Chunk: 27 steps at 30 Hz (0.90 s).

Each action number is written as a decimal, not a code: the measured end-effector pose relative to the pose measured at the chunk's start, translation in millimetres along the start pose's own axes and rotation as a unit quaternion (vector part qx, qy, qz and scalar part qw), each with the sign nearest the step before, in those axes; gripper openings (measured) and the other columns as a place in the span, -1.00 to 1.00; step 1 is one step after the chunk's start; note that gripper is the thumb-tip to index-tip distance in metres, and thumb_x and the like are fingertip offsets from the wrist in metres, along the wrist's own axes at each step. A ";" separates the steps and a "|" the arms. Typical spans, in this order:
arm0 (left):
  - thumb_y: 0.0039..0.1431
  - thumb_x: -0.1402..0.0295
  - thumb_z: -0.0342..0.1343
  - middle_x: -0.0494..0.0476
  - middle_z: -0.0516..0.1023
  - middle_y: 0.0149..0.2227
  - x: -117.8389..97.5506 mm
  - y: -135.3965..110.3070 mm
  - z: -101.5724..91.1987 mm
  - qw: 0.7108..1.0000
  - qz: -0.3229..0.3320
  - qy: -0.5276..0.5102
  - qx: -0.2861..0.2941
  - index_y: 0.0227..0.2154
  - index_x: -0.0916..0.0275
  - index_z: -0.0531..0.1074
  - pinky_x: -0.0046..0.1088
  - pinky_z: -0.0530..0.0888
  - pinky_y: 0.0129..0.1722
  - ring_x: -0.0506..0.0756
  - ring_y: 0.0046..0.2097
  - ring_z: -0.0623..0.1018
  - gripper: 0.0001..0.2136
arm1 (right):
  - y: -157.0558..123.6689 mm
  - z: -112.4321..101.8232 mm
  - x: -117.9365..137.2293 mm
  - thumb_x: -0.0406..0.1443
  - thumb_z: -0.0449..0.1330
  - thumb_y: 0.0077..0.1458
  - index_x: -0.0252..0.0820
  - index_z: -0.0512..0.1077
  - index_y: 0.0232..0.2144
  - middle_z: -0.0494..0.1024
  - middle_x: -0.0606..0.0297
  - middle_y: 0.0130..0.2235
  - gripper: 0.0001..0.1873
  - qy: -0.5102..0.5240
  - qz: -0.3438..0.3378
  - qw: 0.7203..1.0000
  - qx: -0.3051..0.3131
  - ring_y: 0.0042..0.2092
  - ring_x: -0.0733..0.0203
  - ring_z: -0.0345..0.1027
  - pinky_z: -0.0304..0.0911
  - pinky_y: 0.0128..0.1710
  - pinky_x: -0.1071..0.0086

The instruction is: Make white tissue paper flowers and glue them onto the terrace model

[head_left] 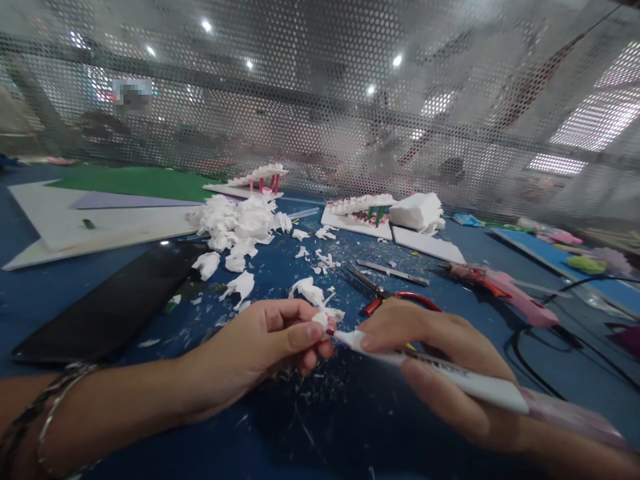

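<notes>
My left hand is closed in a pinch on a small white crumpled tissue piece, low in the middle of the view. My right hand is closed round a white glue tube whose tip touches that piece. Both hands hover just above the blue table, which is strewn with white scraps. Bracelets sit on my left wrist.
A black phone lies at left. A pile of crumpled white tissue sits behind, with red-handled scissors, a craft knife, a pink glue gun, cables, white foam models and boards. A perforated screen closes the back.
</notes>
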<state>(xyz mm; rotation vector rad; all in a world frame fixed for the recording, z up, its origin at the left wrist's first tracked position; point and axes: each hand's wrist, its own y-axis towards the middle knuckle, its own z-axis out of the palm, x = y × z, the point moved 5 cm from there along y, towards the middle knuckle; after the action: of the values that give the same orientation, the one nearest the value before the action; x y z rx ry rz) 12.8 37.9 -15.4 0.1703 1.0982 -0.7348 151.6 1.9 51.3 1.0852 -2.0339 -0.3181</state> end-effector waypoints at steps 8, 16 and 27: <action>-0.12 0.37 0.24 -0.06 0.45 -0.61 -0.1 -1.3 0.3 1.000 -0.001 0.003 -0.009 -0.59 0.33 0.40 -0.69 0.20 -0.60 -0.17 -0.60 0.33 -0.85 | 0.4 -0.9 0.1 -0.47 0.00 -0.07 -0.15 0.36 -0.27 0.51 0.31 -0.35 -0.71 -0.014 0.016 1.000 -0.007 -0.32 0.31 0.39 0.29 -0.32 0.44; -0.14 0.36 0.24 -0.06 0.46 -0.62 -1.8 -1.7 -0.9 0.999 0.013 0.037 -0.008 -0.61 0.31 0.40 -0.65 0.20 -0.60 -0.15 -0.60 0.34 -0.85 | -2.1 -0.1 0.6 -0.44 0.00 -0.04 -0.11 0.35 -0.25 0.52 0.30 -0.34 -0.72 -0.019 -0.001 1.000 -0.010 -0.31 0.28 0.39 0.28 -0.36 0.44; -0.13 0.35 0.24 -0.07 0.44 -0.62 0.4 0.9 -3.2 0.999 0.006 0.047 -0.011 -0.62 0.31 0.40 -0.65 0.22 -0.60 -0.15 -0.61 0.33 -0.84 | 1.0 0.1 -2.6 -0.45 0.00 -0.05 -0.15 0.36 -0.25 0.52 0.28 -0.34 -0.71 -0.014 0.016 1.000 0.001 -0.32 0.29 0.37 0.27 -0.32 0.41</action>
<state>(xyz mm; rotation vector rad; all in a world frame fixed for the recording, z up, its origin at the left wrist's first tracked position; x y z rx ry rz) 11.1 39.9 -17.4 0.1952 1.1935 -0.7100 151.7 4.5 50.4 1.0539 -2.0754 -0.3172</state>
